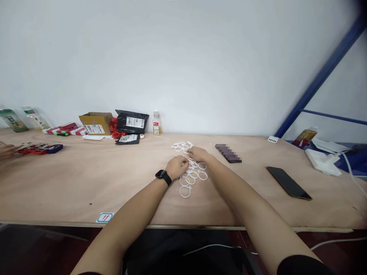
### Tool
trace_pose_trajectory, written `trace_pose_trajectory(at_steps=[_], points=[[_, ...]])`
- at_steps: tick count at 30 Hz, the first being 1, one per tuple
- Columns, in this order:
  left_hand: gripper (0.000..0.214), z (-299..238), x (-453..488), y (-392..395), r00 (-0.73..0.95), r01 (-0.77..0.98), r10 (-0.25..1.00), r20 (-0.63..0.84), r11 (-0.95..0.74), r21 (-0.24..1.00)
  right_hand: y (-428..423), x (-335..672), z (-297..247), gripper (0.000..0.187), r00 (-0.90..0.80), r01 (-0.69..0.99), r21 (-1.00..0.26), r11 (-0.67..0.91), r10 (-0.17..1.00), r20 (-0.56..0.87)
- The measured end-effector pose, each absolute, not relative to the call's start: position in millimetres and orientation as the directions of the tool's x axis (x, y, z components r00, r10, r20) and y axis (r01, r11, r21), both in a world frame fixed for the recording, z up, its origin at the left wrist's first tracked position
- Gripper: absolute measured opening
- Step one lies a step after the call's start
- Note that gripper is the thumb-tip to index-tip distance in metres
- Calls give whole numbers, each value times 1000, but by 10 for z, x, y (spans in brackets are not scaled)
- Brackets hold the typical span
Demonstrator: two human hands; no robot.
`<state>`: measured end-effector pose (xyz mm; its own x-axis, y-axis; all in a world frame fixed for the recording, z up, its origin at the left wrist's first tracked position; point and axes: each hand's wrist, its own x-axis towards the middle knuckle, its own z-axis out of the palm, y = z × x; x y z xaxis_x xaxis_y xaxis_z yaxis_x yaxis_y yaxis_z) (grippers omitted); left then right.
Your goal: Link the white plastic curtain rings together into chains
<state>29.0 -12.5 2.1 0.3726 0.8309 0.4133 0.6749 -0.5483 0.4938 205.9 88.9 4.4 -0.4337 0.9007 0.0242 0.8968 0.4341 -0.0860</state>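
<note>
Wooden table (120, 168), hands (175, 166) partly hiding white rings (192, 174), grip unclear

Rings (189, 171) smooth plastic, bench (129, 164) matt wood, smartphone (288, 182) towards right edge glossy-screened, mailer bag (132, 120) at back edge shiny plastic, box (107, 124) beside it matt cardboard.

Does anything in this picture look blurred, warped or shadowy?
In the head view, light on the wall is soft and even; a faint shadow lies beside the right forearm; bottles at far left look stretched, probably by the lens; the dark slab is pixelated; small joints on the white rings are hard to make out.
</note>
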Motion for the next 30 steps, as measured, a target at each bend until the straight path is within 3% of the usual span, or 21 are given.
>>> trace_pose_trajectory(at_steps=[9, 14, 18, 21, 25, 30], points=[[20, 8, 290, -122, 368, 665, 839, 400, -538, 517, 701, 2269, 78, 18, -366, 903, -160, 398, 909, 200], [28, 6, 295, -113, 277, 632, 843, 462, -522, 573, 390, 2301, 121, 19, -290, 698, -499, 513, 841, 458], [44, 22, 301, -130, 210, 554, 814, 541, -555, 620, 102, 2203, 107, 27, -245, 433, -755, 492, 871, 427], [57, 38, 301, -158, 239, 500, 759, 606, -631, 593, 0, 2107, 79, 34, -237, 227, -893, 390, 911, 337], [49, 40, 308, -166, 254, 469, 732, 633, -665, 581, -35, 2040, 90, 41, -274, 26, -963, 267, 929, 250], [33, 12, 312, -125, 175, 447, 802, 571, -582, 680, -60, 2066, 131, 44, -272, -77, -987, 144, 949, 160]])
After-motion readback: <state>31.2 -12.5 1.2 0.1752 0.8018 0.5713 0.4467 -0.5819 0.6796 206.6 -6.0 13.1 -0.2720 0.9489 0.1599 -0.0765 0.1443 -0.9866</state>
